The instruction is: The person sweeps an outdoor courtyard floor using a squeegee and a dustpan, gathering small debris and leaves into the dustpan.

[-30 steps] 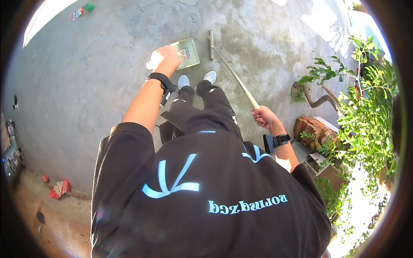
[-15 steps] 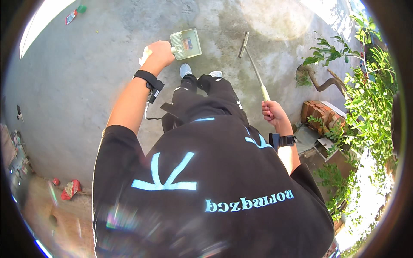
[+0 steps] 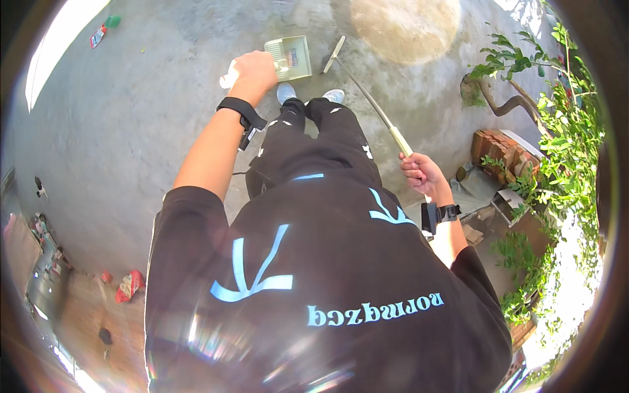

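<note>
My left hand [image 3: 254, 71] is closed around the handle of a pale green dustpan [image 3: 300, 60], which is out in front of my feet with its pan to the right of the fist. In my right hand [image 3: 422, 172], the fingers wrap the pale grip of a long-handled broom [image 3: 367, 93]. Its thin metal stick slants forward and left to a narrow crosswise head [image 3: 333, 55], near the floor and just right of the dustpan, apart from it. Bristles cannot be made out from above.
Both shoes [image 3: 333, 96] stand on the grey concrete floor [image 3: 131, 131]. Leafy branches [image 3: 563, 170], a curved trunk [image 3: 501, 107] and stacked bricks [image 3: 504, 150] line the right side. A green-capped bottle [image 3: 101, 34] lies far left; a red bag [image 3: 130, 286] is at lower left.
The broom head has swung left toward the dustpan, so its stick slants more. My left hand and the dustpan have shifted slightly right and forward. Both grips stay closed.
</note>
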Available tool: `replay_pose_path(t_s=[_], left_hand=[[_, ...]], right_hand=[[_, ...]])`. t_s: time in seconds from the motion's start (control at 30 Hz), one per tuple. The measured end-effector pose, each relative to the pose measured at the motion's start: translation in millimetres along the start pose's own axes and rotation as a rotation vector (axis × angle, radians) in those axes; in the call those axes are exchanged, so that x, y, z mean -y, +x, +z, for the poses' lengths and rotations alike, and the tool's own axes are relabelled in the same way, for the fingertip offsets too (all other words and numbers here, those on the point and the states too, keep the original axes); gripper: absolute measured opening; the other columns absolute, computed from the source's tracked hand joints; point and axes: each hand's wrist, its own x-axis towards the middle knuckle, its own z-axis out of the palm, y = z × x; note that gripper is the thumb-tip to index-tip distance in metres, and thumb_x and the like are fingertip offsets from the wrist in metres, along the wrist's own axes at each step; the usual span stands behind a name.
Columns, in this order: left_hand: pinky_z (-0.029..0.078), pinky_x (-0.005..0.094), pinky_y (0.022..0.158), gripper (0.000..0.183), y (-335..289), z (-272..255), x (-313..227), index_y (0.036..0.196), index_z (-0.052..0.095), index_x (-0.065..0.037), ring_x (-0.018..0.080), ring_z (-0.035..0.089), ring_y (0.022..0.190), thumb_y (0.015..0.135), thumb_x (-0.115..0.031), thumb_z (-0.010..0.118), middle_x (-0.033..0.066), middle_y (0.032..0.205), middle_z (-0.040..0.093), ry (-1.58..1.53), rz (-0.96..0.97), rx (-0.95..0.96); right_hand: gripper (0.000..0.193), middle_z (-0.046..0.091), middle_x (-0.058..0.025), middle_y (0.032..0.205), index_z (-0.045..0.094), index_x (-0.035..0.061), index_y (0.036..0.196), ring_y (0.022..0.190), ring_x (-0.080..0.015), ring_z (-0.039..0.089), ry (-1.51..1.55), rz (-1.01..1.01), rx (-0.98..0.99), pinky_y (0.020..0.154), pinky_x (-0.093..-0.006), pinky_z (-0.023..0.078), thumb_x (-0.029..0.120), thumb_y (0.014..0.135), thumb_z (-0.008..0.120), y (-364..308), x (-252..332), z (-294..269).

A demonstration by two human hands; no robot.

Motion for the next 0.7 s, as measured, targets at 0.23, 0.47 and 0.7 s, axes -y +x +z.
replay_pose_path(t_s=[0.23, 0.47, 0.7], left_hand=[[0.05, 0.0372, 0.07, 0.021, 14.3, -4.0, 7.2, 0.088, 0.069, -0.008, 0.0275, 0.065, 0.083, 0.07, -0.015, 0.061, 0.011, 0.087, 0.067, -0.002, -0.04, 0.004], [0.051, 0.0375, 0.07, 0.02, 16.0, -8.3, 12.0, 0.087, 0.069, -0.008, 0.0276, 0.066, 0.081, 0.07, -0.015, 0.06, 0.0116, 0.086, 0.068, 0.005, -0.051, 0.021], [0.051, 0.0377, 0.07, 0.022, 8.3, -8.1, 29.7, 0.087, 0.069, -0.007, 0.0279, 0.066, 0.082, 0.069, -0.015, 0.059, 0.0122, 0.087, 0.067, -0.015, -0.029, 0.009]], right_hand=[[0.006, 0.042, 0.0014, 0.052, 0.045, 0.0045, 0.07, 0.034, -0.0061, 0.038, -0.809, -0.169, -0.418, 0.028, -0.0226, 0.027, 0.003, 0.074, 0.049, -8.5, -10.6, 47.7], [0.003, 0.043, 0.002, 0.058, 0.047, 0.0042, 0.079, 0.037, -0.0045, 0.036, -0.648, -0.064, -0.18, 0.031, -0.0199, 0.029, 0.003, 0.079, 0.049, 33.5, -4.5, 79.3], [0.014, 0.037, 0.0051, 0.059, 0.047, 0.0049, 0.091, 0.038, -0.0018, 0.029, -0.341, -0.107, -0.064, 0.029, -0.0166, 0.021, 0.003, 0.077, 0.049, -14.4, 44.5, 40.2]])
